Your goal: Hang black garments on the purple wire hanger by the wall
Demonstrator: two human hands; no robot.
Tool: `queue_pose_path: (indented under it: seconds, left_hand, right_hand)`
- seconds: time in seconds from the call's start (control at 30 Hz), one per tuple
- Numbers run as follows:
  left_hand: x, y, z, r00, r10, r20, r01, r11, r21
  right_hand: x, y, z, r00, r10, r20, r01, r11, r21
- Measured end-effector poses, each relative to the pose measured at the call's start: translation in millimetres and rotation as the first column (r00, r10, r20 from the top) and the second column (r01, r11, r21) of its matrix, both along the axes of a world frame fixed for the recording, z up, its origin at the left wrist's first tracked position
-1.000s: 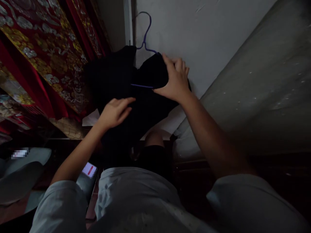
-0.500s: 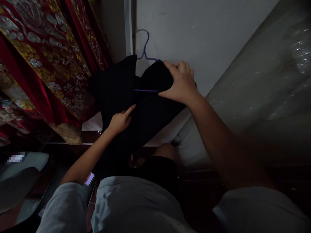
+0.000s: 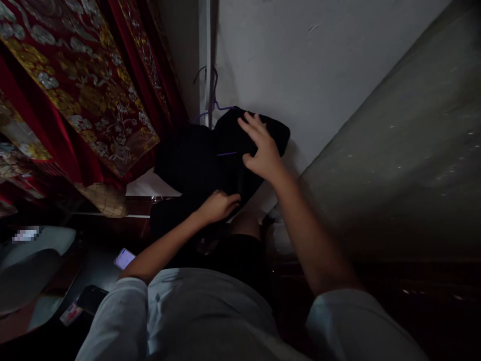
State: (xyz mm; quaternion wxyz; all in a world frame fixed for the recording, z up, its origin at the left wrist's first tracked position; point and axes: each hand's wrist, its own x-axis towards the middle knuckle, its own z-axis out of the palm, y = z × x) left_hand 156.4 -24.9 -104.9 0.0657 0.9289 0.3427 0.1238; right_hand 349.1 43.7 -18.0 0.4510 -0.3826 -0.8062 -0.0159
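Note:
A black garment (image 3: 188,160) hangs on a thin purple hanger (image 3: 227,154), whose hook rises beside a narrow pale upright. The hanger's lower bar shows across the gap in the garment's upper part. My right hand (image 3: 263,153) lies on the right shoulder of the garment with its fingers spread. Lower down, my left hand (image 3: 218,206) has its fingers curled closed at the front of the garment, seemingly on a fold of the cloth. Dim light hides the fabric's details.
Red embroidered cloth (image 3: 112,100) hangs at the left. A pale wall (image 3: 300,65) stands behind, with a plastic-covered bulk (image 3: 383,175) at right. Lower left are a lit phone (image 3: 124,258), a dark phone-like object (image 3: 91,299) and a pale-green chair-like surface (image 3: 56,240).
My left hand has moved right and down, its fingers now curled. My right hand has shifted slightly left and its fingers lie spread on the cloth. The hanger has turned and sits lower.

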Motion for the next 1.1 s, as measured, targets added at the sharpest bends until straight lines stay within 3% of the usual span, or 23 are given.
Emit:
queue_pose_path:
  seconds: [0.1,0.2,0.3,0.37,0.43,0.5,0.6,0.67,0.87,1.0,1.1]
  left_hand:
    - [30.0,-4.4,-25.2,0.991,-0.066,0.115,0.070,0.997,-0.036]
    - [42.2,-3.9,-31.6,0.954,-0.026,0.299,0.052,0.996,-0.078]
    - [36.5,-8.4,-29.8,0.890,0.030,0.456,0.034,0.991,-0.130]
    - [25.9,-18.2,-34.1,0.833,0.097,0.545,-0.013,0.988,-0.156]
    - [12.7,-31.9,-44.6,0.731,0.212,0.649,-0.114,0.975,-0.191]
    - [-0.3,-45.0,-57.2,0.571,0.327,0.753,-0.227,0.944,-0.239]
    - [-14.2,-56.5,-68.6,0.359,0.408,0.839,-0.322,0.898,-0.299]
    - [-17.2,-58.9,-69.1,0.287,0.425,0.859,-0.356,0.880,-0.316]
    - [-9.6,-61.7,-73.9,0.140,0.421,0.896,-0.295,0.882,-0.368]
    - [-10.3,-61.9,-84.0,0.159,0.414,0.896,-0.292,0.887,-0.358]
    - [-13.4,-61.9,-82.5,0.191,0.403,0.895,-0.324,0.887,-0.330]
  right_hand:
    - [-12.5,-16.6,-17.1,0.986,0.087,-0.142,-0.088,0.996,-0.001]
    - [-14.7,-36.4,-47.9,0.927,0.056,-0.370,-0.067,0.998,-0.019]
    - [-18.0,-61.3,-93.1,0.708,-0.166,-0.687,0.078,0.984,-0.158]
    - [-28.1,-79.4,-121.8,0.577,-0.295,-0.762,0.059,0.945,-0.322]
    - [-44.1,-93.8,-141.5,0.609,-0.297,-0.736,-0.118,0.883,-0.455]
    - [-61.5,-100.8,-149.5,0.668,-0.218,-0.712,-0.283,0.810,-0.514]
    - [-81.1,-99.8,-146.4,0.696,-0.093,-0.712,-0.427,0.743,-0.515]
    - [-88.2,-97.7,-142.5,0.701,-0.065,-0.710,-0.450,0.733,-0.511]
    - [-88.1,-103.5,-145.3,0.728,-0.114,-0.676,-0.375,0.760,-0.531]
    - [-82.6,-104.8,-147.5,0.790,-0.107,-0.603,-0.318,0.770,-0.554]
    - [-81.4,-104.5,-147.9,0.817,-0.065,-0.573,-0.328,0.765,-0.554]
